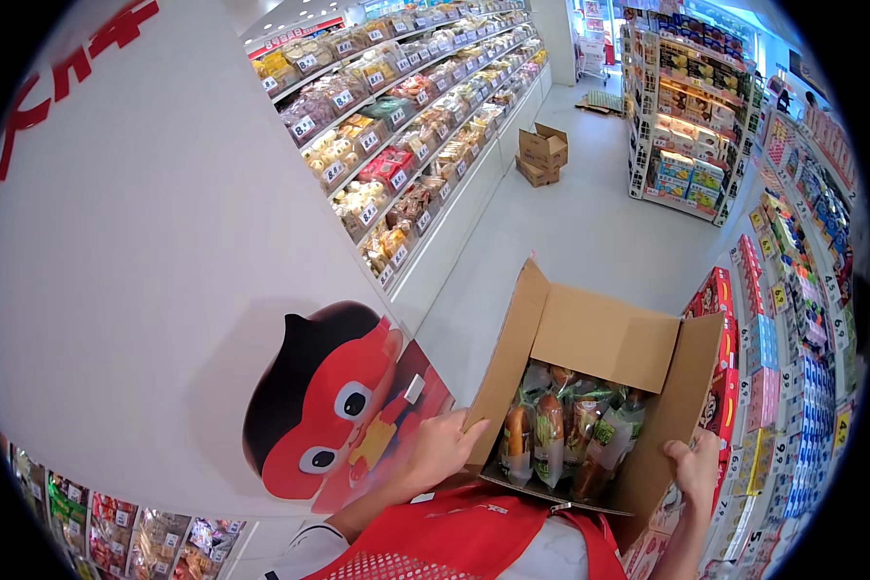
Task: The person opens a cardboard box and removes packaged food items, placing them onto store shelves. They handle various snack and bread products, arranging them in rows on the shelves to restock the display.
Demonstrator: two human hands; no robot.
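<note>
Between my two hands is an open cardboard box, held against the front of my red vest. Its flaps stand up and spread outward. Inside lie several long bread rolls in clear plastic wrappers with green print. My left hand grips the left flap, thumb on the inner side. On the opposite side, my right hand grips the right flap, with the thumb over the cardboard. The box's underside is hidden.
A shelf of packaged snacks runs along the left. White panel with a cartoon figure stands close on my left. Packed shelves line my right. Cardboard boxes sit on the floor ahead, near a display rack.
</note>
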